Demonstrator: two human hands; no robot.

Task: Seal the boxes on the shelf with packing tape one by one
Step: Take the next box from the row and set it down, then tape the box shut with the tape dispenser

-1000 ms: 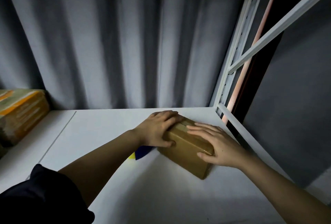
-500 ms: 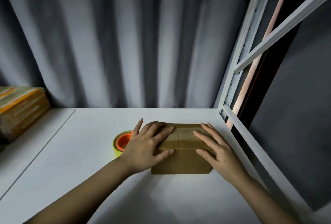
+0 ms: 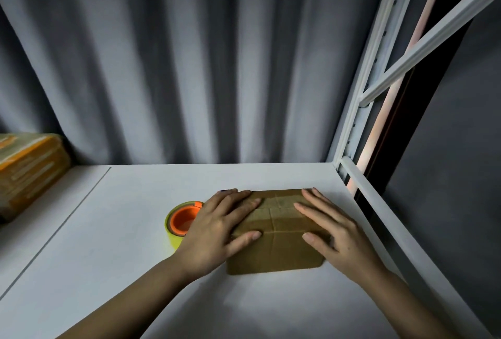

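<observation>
Both hands have barely shifted since half a second ago, lying flat on the small cardboard box (image 3: 275, 233) as before; a second ago the box sat skewed, and now it lies square to the shelf (image 3: 108, 244) edge. Left hand (image 3: 217, 230) rests spread over the box's left side, fingers straight, thumb on the top. Right hand (image 3: 333, 233) lies likewise spread over the right side, pressing down. Tape bands cross the box top between them. Just left of the left hand, partly hidden by it, stands a yellow tape roll (image 3: 180, 223) with an orange core. Farther left, at the shelf's end, sits another taped box (image 3: 27, 173). Grey curtain (image 3: 189, 67) hangs behind.
</observation>
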